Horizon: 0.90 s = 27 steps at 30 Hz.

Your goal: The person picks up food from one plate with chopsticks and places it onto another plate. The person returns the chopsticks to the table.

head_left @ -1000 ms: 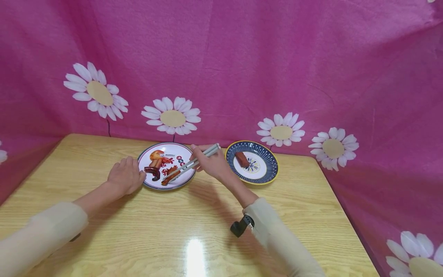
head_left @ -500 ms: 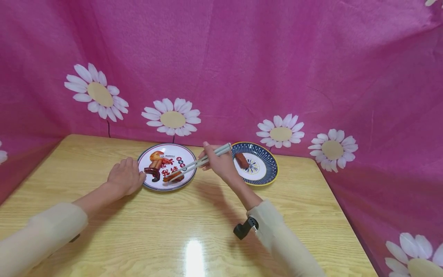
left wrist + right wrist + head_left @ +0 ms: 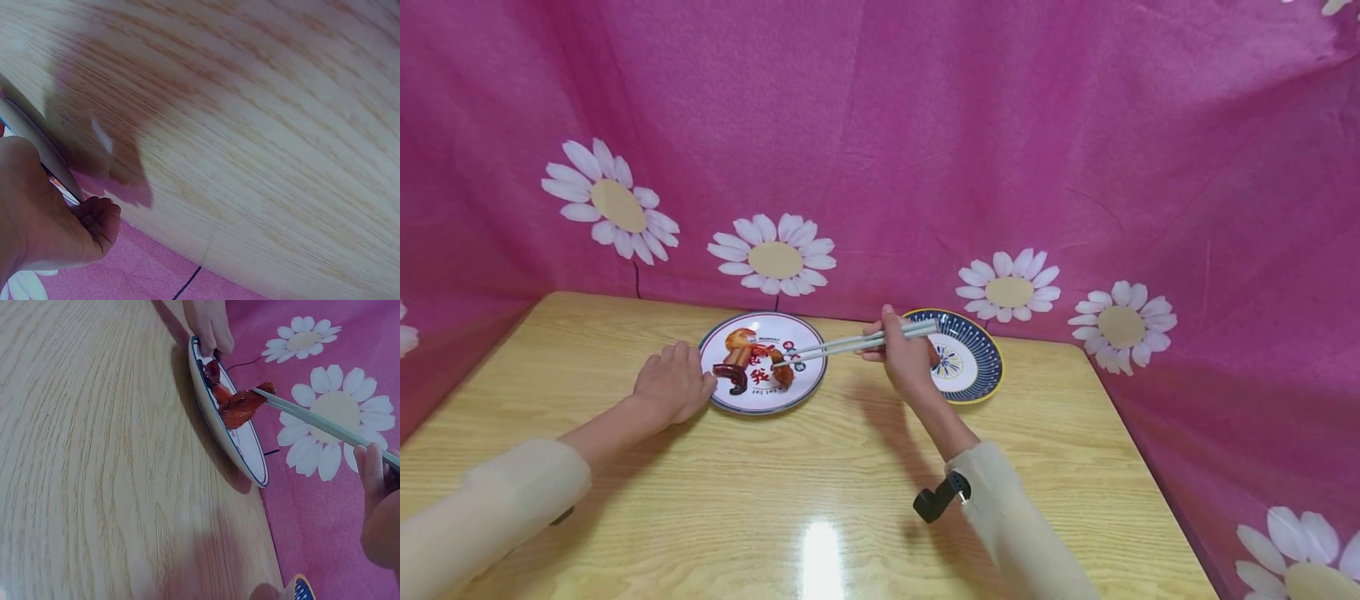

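Right hand (image 3: 910, 357) pinching the chopsticks (image 3: 917, 329), tips on the brown wing (image 3: 783, 375), not yet clear of the left plate (image 3: 809, 381)! Left hand (image 3: 672, 383) touches its left rim, grip unclear; one chunk (image 3: 934, 356) already sits on the right, blue plate (image 3: 977, 377), more food (image 3: 735, 380) left behind.

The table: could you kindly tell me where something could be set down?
The table is bare in front of the white plate, between the sleeves, and right of the blue plate. Further back is crowded: the left hand touches the white plate, and chopsticks in the right hand cross the gap between plates.
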Each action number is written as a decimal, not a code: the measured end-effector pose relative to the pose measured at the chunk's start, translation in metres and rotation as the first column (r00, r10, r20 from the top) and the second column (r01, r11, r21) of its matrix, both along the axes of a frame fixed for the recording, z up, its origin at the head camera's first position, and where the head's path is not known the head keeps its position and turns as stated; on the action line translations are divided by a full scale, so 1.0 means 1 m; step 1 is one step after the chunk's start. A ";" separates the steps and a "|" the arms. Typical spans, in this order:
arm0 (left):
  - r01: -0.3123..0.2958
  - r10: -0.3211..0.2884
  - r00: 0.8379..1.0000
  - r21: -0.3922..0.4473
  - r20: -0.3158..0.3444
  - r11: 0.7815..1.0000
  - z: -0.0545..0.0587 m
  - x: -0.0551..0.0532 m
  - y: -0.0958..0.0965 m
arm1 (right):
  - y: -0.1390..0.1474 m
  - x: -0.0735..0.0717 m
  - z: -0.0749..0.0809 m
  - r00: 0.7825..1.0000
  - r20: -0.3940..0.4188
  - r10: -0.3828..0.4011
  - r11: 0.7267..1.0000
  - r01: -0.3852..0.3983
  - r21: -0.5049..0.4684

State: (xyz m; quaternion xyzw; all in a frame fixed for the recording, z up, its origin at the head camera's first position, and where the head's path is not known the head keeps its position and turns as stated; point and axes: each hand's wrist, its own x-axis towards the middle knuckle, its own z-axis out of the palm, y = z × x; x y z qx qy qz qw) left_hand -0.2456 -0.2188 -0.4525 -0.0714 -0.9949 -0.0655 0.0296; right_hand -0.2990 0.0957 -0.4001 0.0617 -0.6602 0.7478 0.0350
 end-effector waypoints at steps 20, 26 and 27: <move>-0.004 0.004 1.000 -0.005 -0.010 1.000 -0.002 -0.001 0.000 | 0.033 0.000 0.008 0.996 -0.043 -0.077 0.996 0.075 -0.057; -0.003 0.003 1.000 -0.007 -0.004 1.000 -0.001 0.000 0.000 | 0.049 -0.001 0.012 0.991 0.019 -0.129 0.992 0.129 0.011; -0.003 0.003 1.000 -0.007 -0.004 1.000 -0.001 0.000 0.000 | 0.052 -0.001 0.012 0.990 0.023 -0.136 0.991 0.136 0.004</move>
